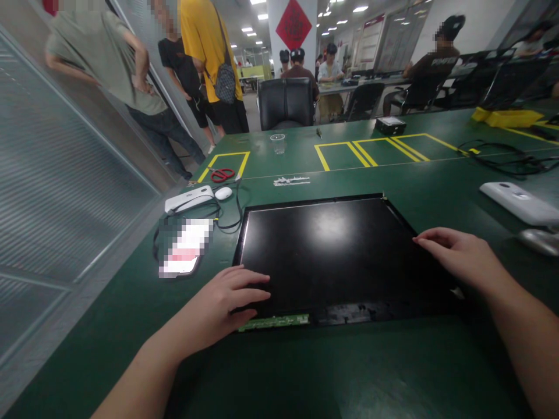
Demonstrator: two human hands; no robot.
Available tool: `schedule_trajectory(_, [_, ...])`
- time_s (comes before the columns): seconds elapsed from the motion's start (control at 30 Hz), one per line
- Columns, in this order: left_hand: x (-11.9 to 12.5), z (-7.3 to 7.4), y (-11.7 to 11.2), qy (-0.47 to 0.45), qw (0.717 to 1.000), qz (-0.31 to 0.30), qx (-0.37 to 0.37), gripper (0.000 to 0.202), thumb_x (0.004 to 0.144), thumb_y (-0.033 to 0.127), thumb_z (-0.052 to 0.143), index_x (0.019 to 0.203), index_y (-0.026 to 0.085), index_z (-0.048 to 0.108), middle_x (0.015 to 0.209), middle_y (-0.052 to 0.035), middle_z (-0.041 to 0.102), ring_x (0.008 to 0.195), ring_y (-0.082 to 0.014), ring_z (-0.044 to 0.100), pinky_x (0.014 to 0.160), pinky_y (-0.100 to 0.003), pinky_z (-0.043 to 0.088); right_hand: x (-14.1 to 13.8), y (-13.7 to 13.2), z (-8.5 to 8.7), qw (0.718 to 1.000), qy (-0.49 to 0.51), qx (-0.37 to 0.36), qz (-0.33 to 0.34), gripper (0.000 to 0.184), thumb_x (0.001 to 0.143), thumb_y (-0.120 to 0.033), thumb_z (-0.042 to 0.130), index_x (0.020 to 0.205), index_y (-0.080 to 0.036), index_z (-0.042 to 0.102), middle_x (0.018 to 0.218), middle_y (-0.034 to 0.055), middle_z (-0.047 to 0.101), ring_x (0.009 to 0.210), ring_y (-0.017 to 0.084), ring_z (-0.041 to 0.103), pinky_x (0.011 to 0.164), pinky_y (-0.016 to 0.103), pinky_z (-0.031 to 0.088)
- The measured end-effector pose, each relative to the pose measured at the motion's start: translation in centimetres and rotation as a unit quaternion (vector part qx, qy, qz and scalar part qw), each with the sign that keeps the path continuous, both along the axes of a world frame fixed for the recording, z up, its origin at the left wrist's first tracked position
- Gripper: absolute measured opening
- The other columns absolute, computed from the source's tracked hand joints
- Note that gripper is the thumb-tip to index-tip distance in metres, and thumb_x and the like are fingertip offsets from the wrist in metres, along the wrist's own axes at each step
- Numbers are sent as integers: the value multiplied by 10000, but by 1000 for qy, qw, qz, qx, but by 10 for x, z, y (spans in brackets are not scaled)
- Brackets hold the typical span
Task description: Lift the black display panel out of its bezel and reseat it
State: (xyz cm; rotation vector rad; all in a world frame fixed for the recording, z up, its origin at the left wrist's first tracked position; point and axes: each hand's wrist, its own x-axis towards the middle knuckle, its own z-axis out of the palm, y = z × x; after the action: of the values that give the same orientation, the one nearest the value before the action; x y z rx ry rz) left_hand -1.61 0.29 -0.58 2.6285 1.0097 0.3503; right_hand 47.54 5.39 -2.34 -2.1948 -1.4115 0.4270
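A black LCD screen panel (323,250) lies face up in front of me, with a ceiling light mirrored on its surface. Along its near edge a narrow green circuit board (275,322) is exposed. My left hand (231,297) rests over the panel's near left corner, fingers apart, holding nothing. At the panel's right edge, the thumb and forefinger of my right hand (454,250) are pinched together. What sits between those fingertips is too small to make out. A small light scrap (457,293) shows by the near right corner.
On the green table (131,349), a lit phone (186,247), white power bank (190,199), white mouse (223,193) and red scissors (222,174) lie left. Beyond the panel are white strips (292,181) and a plastic cup (278,144). Right sits a white device (519,202). People stand behind.
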Motion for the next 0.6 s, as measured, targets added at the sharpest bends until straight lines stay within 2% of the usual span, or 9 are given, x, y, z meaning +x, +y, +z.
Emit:
schedule_trajectory(0.27, [1, 5, 0, 51, 998, 3, 23, 392, 942, 93, 665, 1266, 280, 783, 1364, -121, 764, 1223, -323, 731, 1146, -640, 476, 5, 1, -3, 1000, -9, -12, 0, 419, 591, -609, 593, 788, -290, 781, 766, 51, 767, 746, 297, 675, 707, 416, 465])
schedule_trajectory(0.6, [6, 8, -4, 62, 997, -15, 37, 303, 990, 124, 623, 1206, 241, 800, 1102, -84, 826, 993, -252, 789, 1059, -507, 545, 5, 1, -4, 1000, -15, 13, 13, 390, 593, -614, 596, 746, -299, 769, 697, 40, 755, 683, 291, 674, 687, 420, 478])
